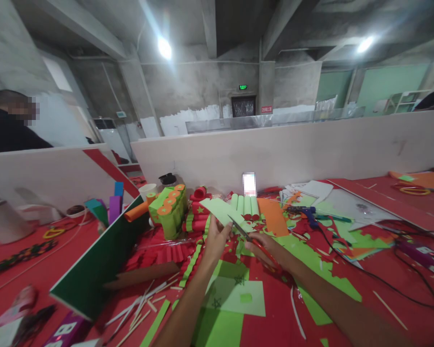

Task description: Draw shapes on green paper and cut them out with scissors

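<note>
My left hand (218, 236) is closed on a pale green paper sheet (217, 210), holding it up over the table. Red-handled scissors (265, 252) are in my right hand (262, 246), their blades at the sheet's lower right edge. Below the hands, a light green paper with drawn stars (235, 295) lies on a brighter green sheet (219, 327). Just behind the held sheet stand several pale green rolls (245, 205) with a lit phone (249, 184) behind them.
Green rolls with orange tops (169, 209) and red rolls (198, 224) stand left of centre. A dark green board (101, 260) leans at left. A blue glue gun (309, 215) with a black cable lies right. A person (10, 120) is beyond the left partition.
</note>
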Action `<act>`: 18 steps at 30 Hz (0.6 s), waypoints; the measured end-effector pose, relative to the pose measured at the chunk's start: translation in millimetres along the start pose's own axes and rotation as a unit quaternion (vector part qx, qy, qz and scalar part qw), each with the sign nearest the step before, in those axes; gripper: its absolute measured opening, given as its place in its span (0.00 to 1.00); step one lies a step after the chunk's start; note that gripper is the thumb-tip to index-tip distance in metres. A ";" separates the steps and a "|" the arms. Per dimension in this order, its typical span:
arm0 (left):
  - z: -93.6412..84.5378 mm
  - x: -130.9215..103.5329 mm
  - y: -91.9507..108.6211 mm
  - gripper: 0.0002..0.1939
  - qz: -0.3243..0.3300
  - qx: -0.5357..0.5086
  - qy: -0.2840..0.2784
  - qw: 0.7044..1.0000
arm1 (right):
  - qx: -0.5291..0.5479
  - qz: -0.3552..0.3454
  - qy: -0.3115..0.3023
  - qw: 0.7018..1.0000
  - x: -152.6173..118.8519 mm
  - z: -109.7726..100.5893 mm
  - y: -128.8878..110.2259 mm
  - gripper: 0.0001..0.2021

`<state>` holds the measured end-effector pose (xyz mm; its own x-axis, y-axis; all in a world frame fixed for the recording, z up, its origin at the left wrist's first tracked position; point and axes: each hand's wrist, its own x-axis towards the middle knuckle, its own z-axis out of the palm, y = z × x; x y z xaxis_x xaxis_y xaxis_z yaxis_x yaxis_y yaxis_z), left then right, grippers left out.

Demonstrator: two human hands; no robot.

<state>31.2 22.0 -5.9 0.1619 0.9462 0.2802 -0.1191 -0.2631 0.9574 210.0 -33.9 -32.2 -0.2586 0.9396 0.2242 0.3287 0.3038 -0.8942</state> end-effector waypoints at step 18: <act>-3.3 -1.4 3.5 0.27 0.061 0.048 0.003 0.997 | 0.088 0.088 -0.047 0.991 -8.5 3.0 -2.4 0.19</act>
<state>27.4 20.4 -3.1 0.1460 0.9074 0.3941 -0.0428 -0.3922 0.9189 208.6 -43.0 -33.2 -0.2985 0.9540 0.0292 0.2142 0.0968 -0.9720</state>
